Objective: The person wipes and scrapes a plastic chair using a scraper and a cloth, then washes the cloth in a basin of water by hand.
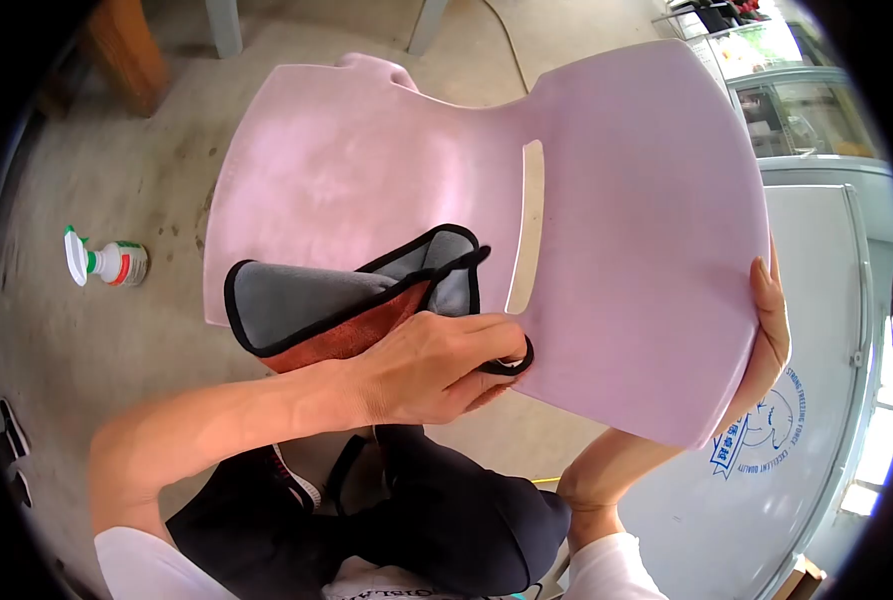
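So, pink chair shell (646, 200) is my landmark here, just the one, tilted across the middle of the view. Going left to right: two dark shoes (13, 430) sit on the floor way off to the lower left of it, and one spray bottle (124, 263), white and green with a red-marked label, lies or stands left of it, can't really tell which. One wooden leg (126, 55) and two pale metal legs (224, 28) are up past its top edge.

One gray and rusty-red cloth (311, 300) with black trim is bunched over the shell's lower left part. The left hand (436, 365) has a closed grip on that cloth, fingers curled into it, right by the shell's lower edge, just below its one long slot (528, 225). The right hand (770, 325) holds the shell's right edge, thumb on the near face. Past that edge there's one whiteboard (806, 300) with one blue logo (766, 430), plus one glass-front cabinet (816, 115) above the board.
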### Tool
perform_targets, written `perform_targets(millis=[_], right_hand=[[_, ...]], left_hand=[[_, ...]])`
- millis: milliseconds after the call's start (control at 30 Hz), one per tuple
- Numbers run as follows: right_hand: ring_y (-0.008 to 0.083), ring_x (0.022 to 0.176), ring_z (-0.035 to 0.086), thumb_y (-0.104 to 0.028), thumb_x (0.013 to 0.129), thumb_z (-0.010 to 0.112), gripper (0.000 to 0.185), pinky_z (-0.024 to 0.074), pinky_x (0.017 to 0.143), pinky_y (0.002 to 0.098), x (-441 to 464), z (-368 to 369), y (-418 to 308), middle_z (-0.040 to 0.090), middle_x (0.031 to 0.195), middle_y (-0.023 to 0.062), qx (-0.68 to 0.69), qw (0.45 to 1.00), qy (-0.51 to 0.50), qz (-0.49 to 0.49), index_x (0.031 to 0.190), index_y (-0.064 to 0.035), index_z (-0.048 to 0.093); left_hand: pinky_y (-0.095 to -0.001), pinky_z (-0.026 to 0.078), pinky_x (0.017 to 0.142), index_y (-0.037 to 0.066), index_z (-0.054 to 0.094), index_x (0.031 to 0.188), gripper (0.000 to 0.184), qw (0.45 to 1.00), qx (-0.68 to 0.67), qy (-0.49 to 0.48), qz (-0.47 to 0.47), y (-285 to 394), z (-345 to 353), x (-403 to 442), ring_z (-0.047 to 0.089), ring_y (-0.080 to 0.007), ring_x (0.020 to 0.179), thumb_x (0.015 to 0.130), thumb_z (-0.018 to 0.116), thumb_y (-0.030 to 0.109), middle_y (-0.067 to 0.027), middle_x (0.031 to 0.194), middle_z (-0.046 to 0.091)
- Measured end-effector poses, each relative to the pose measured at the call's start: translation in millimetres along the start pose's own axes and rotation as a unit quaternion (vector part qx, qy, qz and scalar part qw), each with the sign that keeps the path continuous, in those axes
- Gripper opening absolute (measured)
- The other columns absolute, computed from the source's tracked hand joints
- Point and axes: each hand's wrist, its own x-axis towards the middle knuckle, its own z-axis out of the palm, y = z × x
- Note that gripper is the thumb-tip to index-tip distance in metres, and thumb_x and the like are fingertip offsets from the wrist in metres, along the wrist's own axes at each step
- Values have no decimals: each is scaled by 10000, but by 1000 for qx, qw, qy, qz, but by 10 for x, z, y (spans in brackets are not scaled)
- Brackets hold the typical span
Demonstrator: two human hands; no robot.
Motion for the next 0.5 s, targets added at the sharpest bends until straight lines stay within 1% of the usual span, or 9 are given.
perform_targets(millis=[33,100,233,267,333,367,400,467,500], right_hand=[[204,995,661,-212,805,562,581,565,830,295,-6,-2,-3,619,1189,199,5,1000,9,-2,1334,24,519],[168,843,693,-226,836,620,454,576,687,220,-4,14,10,679,1052,176,35,999,8,-4,1195,52,622],[158,943,676,-229,838,590,476,572,713,215,-22,5,26,650,1159,178,72,997,-25,28,1227,46,599],[169,984,665,-235,841,577,462,568,750,224,-109,48,69,628,1205,181,-3,997,-8,-72,1220,28,601],[230,1011,645,-267,843,565,467,556,775,312,-131,101,177,601,1223,218,-46,991,-13,-125,1209,18,612],[261,1025,635,-283,843,559,471,551,788,356,-112,45,239,587,1233,237,-60,992,-29,-103,1204,13,618],[292,1038,625,-299,844,554,475,545,801,400,-79,179,294,573,1242,255,-7,996,-50,-77,1199,8,624],[353,1065,606,-331,845,542,485,534,827,488,36,96,412,545,1260,292,28,995,-70,-58,1188,-2,636],[384,1078,596,-347,846,536,491,528,840,532,111,76,459,531,1269,311,50,994,-83,-46,1183,-6,641]], left_hand=[[-346,447,542,19,528,890,191,1000,1,-4,2,31,11,43,564,-274,659,767,669,-19,-102,788,538],[-353,449,516,26,537,908,230,993,11,42,111,169,64,216,558,-278,640,740,682,-34,-90,814,540],[-366,443,526,30,545,927,259,992,-10,5,128,357,42,373,557,-284,620,725,692,-41,-81,816,524],[-369,436,534,33,546,924,256,992,-4,-1,129,326,21,325,560,-294,625,728,690,-44,-84,833,539],[-367,453,542,38,556,932,252,994,2,-12,106,86,15,135,574,-299,645,732,688,-39,-86,852,556],[-365,470,549,43,566,939,249,997,4,-23,75,-36,-13,6,587,-305,664,735,686,-33,-87,870,572],[-373,514,584,59,585,1006,251,995,84,10,60,-1,-438,-164,622,-307,734,771,663,22,-93,919,602],[-390,537,648,66,563,1116,301,989,130,-42,53,128,-403,-188,640,-289,814,820,598,99,-108,971,609],[-442,493,740,11,558,1006,262,992,62,12,108,147,-232,-40,595,-368,861,761,596,94,-148,920,567]])
